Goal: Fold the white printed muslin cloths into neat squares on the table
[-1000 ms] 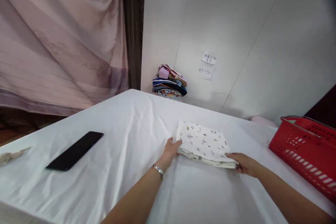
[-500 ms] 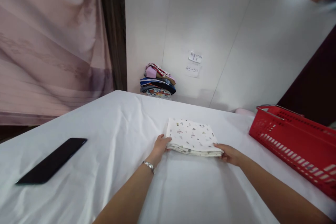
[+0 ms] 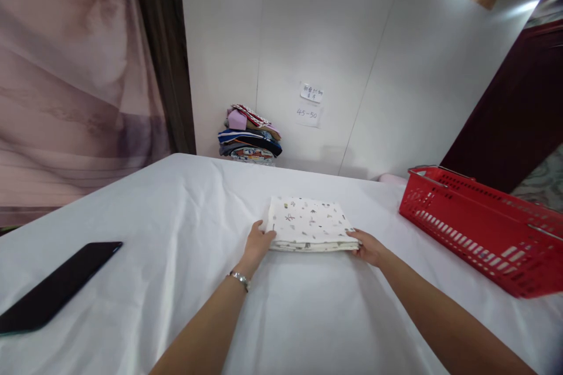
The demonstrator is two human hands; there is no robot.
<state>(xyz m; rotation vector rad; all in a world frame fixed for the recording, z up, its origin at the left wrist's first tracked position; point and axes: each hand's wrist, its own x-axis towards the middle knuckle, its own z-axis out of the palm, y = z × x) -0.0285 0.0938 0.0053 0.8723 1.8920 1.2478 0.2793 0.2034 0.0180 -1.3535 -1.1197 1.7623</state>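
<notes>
A folded white cloth with small printed figures (image 3: 308, 222) lies on the white-covered table (image 3: 185, 228). My left hand (image 3: 258, 242), a silver bracelet on its wrist, grips the cloth's near left corner, thumb on top. My right hand (image 3: 368, 246) holds the near right corner, fingers tucked under the edge. Both arms reach forward from the bottom of the view.
A red plastic basket (image 3: 479, 222) stands on the table at the right. A black phone (image 3: 53, 287) lies near the left edge. A pile of folded colourful clothes (image 3: 248, 135) sits at the far end by the wall, under two paper notes (image 3: 310, 102). A pink curtain hangs at the left.
The view has swung to the right, so the phone slid left and the basket came further in. Both hands stay on the folded cloth's near corners, which has moved slightly away from me.
</notes>
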